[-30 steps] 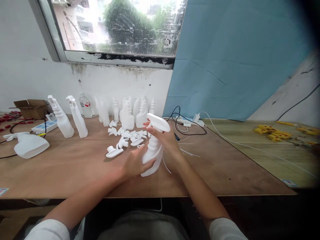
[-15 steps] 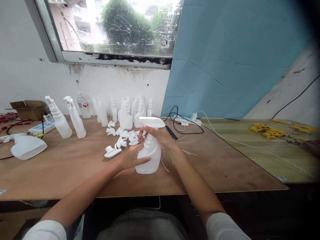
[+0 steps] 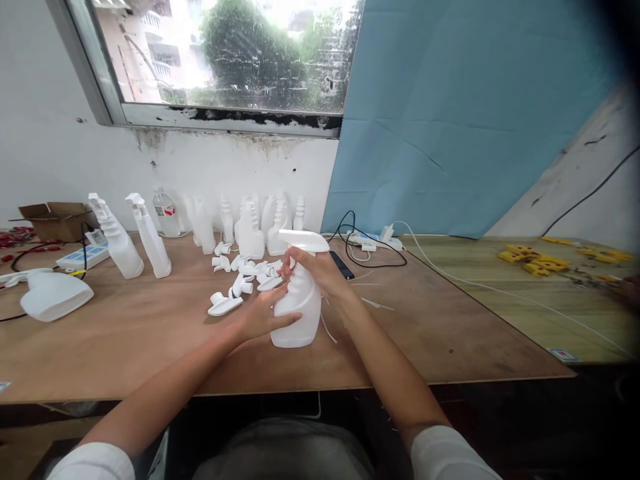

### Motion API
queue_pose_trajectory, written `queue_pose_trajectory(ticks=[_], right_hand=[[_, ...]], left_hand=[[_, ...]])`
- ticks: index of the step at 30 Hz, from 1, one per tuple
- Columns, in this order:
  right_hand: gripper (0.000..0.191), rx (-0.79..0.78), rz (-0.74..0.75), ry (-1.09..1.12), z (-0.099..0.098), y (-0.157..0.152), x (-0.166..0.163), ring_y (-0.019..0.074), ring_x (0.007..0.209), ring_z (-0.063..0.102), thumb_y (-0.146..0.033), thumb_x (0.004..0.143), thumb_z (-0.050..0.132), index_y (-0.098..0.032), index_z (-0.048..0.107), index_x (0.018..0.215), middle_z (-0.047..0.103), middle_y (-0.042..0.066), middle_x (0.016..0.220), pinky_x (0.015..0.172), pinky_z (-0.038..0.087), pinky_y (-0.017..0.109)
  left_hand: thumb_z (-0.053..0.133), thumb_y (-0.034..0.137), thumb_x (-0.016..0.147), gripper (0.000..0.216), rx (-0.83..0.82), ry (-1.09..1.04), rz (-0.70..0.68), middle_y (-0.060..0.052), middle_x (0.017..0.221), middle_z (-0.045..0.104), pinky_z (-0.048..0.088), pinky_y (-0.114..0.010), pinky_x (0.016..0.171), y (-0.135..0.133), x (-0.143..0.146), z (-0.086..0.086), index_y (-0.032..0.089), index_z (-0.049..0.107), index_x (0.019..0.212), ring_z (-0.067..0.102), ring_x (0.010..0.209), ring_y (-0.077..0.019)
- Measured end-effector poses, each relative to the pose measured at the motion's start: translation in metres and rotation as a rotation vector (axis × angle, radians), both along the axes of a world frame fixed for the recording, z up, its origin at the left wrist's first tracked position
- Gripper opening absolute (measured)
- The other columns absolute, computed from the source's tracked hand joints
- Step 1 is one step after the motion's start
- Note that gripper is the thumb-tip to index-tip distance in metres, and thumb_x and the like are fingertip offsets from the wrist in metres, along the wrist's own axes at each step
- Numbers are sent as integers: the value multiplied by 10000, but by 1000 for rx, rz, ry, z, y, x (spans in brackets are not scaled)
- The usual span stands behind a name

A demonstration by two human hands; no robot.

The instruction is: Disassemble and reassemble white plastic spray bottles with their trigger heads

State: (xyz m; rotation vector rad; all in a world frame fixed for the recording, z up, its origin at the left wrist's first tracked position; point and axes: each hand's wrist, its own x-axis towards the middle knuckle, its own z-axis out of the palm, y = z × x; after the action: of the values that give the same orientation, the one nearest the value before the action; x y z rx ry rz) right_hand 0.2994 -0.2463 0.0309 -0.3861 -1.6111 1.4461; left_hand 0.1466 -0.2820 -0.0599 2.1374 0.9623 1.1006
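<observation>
A white spray bottle (image 3: 299, 310) stands upright near the front of the brown table, with its white trigger sprayer head (image 3: 305, 240) on top. My left hand (image 3: 264, 313) is wrapped round the bottle's left side, thumb across its front. Just under the sprayer head, my right hand (image 3: 316, 268) grips the neck and trigger area; part of its fingers is hidden behind the bottle. Left of the bottle lie several loose sprayer heads (image 3: 224, 305) in a loose pile.
Several headless white bottles (image 3: 250, 233) line the wall. Two bottles with sprayers (image 3: 150, 237) stand at left, and another bottle (image 3: 57, 295) lies on its side. Behind my right hand are a black phone (image 3: 342, 265), cables and a power strip (image 3: 377, 241). Yellow parts (image 3: 533, 259) lie far right.
The sprayer head has shifted slightly upward in view and its nozzle is tilted a little differently. Both hands keep their places on the bottle.
</observation>
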Motion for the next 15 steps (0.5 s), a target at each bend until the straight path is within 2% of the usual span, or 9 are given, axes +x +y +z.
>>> queue_pose_trajectory(ticks=[3,5,8,11,13,15], right_hand=[[300,0,89,19,4,-4,2,201,825,688,-421,755,704,-173,662,918,702,79,993,833,536,367],[354,-38,191,5,4,-6,5,229,870,694,-408,735,718,-176,647,993,688,101,1079,802,554,378],[388,-91,297,-33,-1,-2,11,240,797,705,-403,711,730,-167,632,1003,712,106,987,654,576,346],[391,-91,328,-47,-7,5,17,237,759,708,-423,680,750,-151,638,937,722,104,904,607,567,317],[404,-88,339,-48,-9,7,19,239,741,707,-447,656,760,-146,640,896,723,104,869,601,562,316],[402,-88,346,-41,-8,6,21,240,722,705,-459,648,760,-148,643,874,723,102,849,608,559,330]], left_hand=[[644,464,774,581,-49,-29,-14,-90,1112,651,484,-401,882,-1,-1,-1,173,532,1265,604,980,-262],[647,496,762,603,-109,-52,-60,-88,1144,647,495,-410,876,-2,-3,0,196,534,1273,605,1018,-276],[535,546,826,572,-216,-104,-160,-83,1203,637,516,-425,851,-4,-4,4,255,511,1319,616,1065,-284],[355,477,924,506,-308,-168,-226,-95,1196,646,522,-462,833,-6,-3,7,287,449,1383,636,1061,-282],[354,455,925,496,-371,-176,-273,-99,1147,666,528,-474,820,-6,0,7,276,472,1373,651,1040,-285],[412,520,892,517,-423,-166,-348,-94,1107,676,538,-465,809,-5,3,5,260,533,1323,662,1022,-284]])
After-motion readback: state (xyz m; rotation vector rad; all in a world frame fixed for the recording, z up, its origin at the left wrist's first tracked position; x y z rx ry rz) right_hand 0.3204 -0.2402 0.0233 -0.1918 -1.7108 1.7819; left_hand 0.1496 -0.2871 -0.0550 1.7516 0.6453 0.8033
